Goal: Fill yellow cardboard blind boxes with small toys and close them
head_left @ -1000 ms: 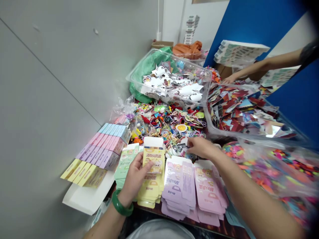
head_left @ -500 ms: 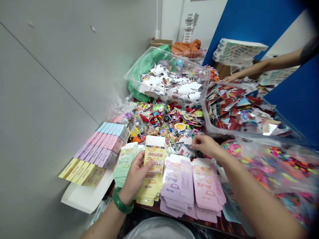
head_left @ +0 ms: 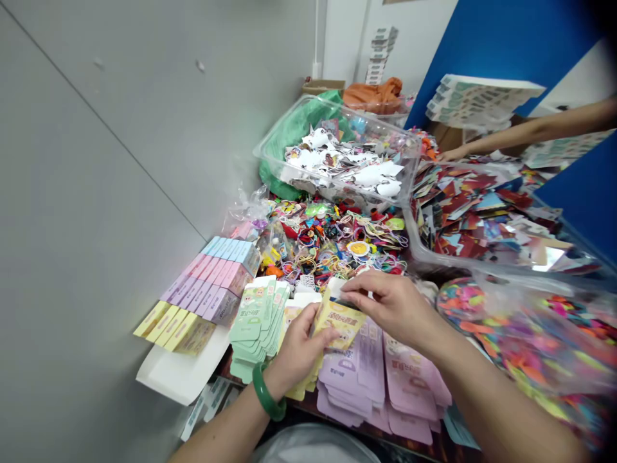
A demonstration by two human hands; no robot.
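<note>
My left hand (head_left: 299, 347), with a green bangle at the wrist, grips a small yellow paper box (head_left: 337, 316) above a stack of flat yellow boxes. My right hand (head_left: 390, 305) is pinched at the box's open top end, with a small dark item between its fingertips that I cannot make out. Flat green boxes (head_left: 255, 318) lie fanned to the left. Flat purple boxes (head_left: 351, 366) and pink boxes (head_left: 409, 379) lie under and to the right of my hands.
Folded boxes (head_left: 202, 292) stand in a row on a white tray by the grey wall. A heap of coloured hair ties (head_left: 337, 238) lies behind. Clear bins hold white stickers (head_left: 337, 161) and red cards (head_left: 477, 212). Another person's arm (head_left: 525, 132) reaches in at far right.
My right hand came back from the hair-tie heap to the yellow box's top. My left hand lifted and tilted that box to the right. The camera shifted slightly.
</note>
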